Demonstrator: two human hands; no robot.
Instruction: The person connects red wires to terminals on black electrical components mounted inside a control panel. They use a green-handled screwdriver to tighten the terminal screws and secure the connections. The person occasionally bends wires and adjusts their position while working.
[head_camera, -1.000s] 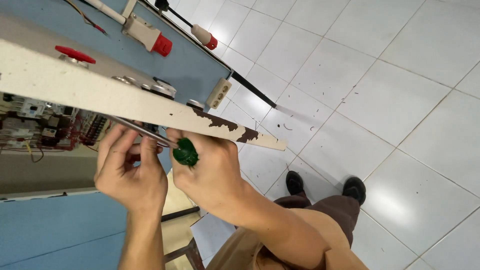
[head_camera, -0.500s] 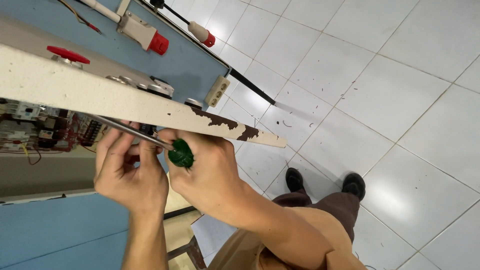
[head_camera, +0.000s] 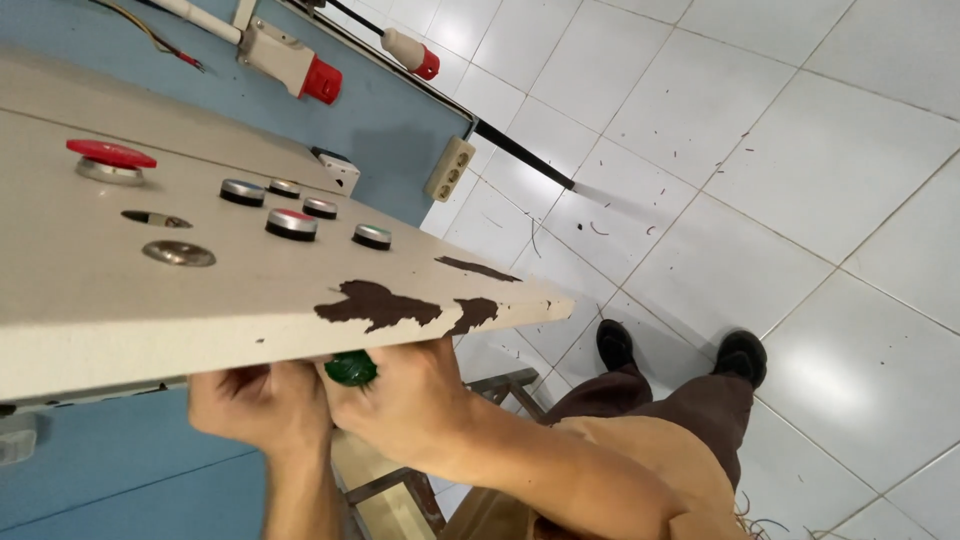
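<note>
Nearest the camera, the person's own trouser legs (head_camera: 690, 410) and two black shoes (head_camera: 680, 350) stand on the white tiled floor (head_camera: 760, 170). Both forearms reach up from the bottom of the view to the underside of a cream control panel door (head_camera: 200, 300), whose near edge hides the upper part of both hands.

The right hand (head_camera: 410, 400) is curled around a green screwdriver handle (head_camera: 352, 369), gripping it just below the panel's near edge; only the rounded end of the handle shows between the two hands, and the shaft is hidden. The left hand (head_camera: 255, 405) sits just beside it, touching the right hand, with its fingers bent upward behind the panel edge. Whether it grips anything cannot be told, since the fingertips are out of sight.

A metal frame (head_camera: 490, 385) with wooden slats shows below and behind the hands.

On the panel's face, brown patches of chipped paint (head_camera: 380, 303) lie near its near right corner. Further in sit a row of round push buttons (head_camera: 292, 222), one with a red cap and one with a green cap (head_camera: 371, 235). Left of them are an empty hole (head_camera: 155, 218), a metal ring (head_camera: 178, 253) and a large red mushroom button (head_camera: 110, 156).

Beyond the panel, a blue wall (head_camera: 390, 120) carries a cream socket strip (head_camera: 447, 168), a red-and-white plug (head_camera: 295, 62) and a second plug with a red tip (head_camera: 410, 52).
</note>
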